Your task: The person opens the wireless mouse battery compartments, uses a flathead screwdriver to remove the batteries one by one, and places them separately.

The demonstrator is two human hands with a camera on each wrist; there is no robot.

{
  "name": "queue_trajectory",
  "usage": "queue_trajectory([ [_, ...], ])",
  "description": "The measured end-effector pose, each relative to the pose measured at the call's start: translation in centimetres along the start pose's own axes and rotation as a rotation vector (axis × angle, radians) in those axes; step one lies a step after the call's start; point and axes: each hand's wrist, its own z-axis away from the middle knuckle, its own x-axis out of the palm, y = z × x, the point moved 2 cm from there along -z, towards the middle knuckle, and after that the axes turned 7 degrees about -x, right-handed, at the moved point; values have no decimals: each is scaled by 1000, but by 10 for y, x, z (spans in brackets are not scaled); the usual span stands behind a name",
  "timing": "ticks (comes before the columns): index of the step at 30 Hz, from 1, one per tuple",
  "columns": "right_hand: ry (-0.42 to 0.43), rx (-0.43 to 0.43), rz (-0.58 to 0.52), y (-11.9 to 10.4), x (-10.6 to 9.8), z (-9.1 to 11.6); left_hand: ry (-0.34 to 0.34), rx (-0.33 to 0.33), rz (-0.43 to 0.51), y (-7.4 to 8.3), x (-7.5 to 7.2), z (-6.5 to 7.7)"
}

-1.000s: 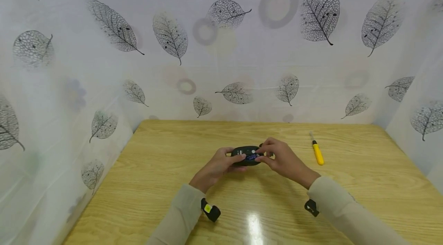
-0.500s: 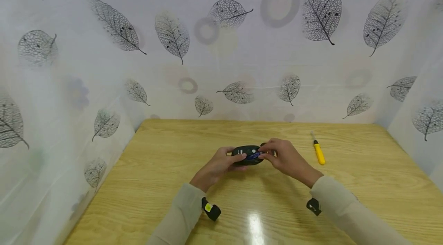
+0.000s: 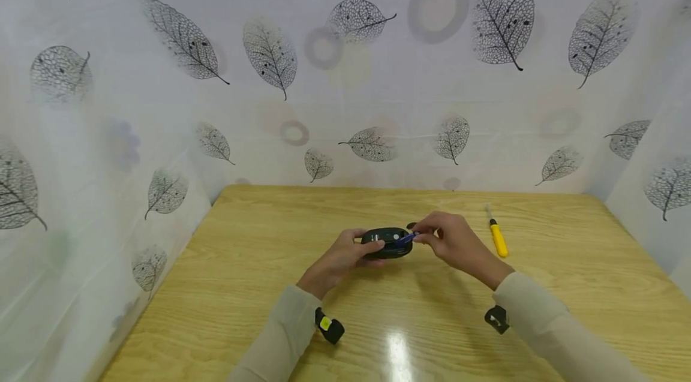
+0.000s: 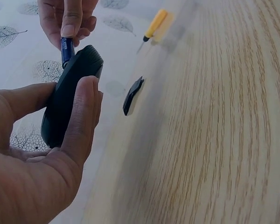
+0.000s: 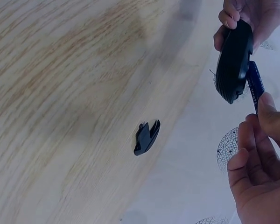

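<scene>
My left hand (image 3: 341, 255) grips a black computer mouse (image 3: 380, 235) above the table, thumb across its upturned underside with a white label and a round pale spot. In the left wrist view the fingers (image 4: 80, 116) wrap the mouse's dark body (image 4: 67, 105). Between thumb and fingertips, my right hand (image 3: 453, 243) pinches a blue battery (image 3: 406, 240) by its outer end. The battery (image 5: 255, 80) slants out from the open side of the mouse, its inner end still at the slot. A small black battery cover (image 5: 146, 138) lies on the table below.
A screwdriver with a yellow handle (image 3: 499, 240) lies on the wooden table (image 3: 270, 220) to the right, its tip pointing to the back. Behind the table hangs a white leaf-patterned sheet (image 3: 378, 88).
The right hand has drawn back to the right, and the battery it pinches has come up out of the mouse's slot at an angle. The left hand keeps its hold on the mouse.
</scene>
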Motion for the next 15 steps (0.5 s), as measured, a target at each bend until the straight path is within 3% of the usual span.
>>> queue_trajectory([
  [15,58,-4,68,10,-19,8,20,-8,-11,-1,-5,2],
])
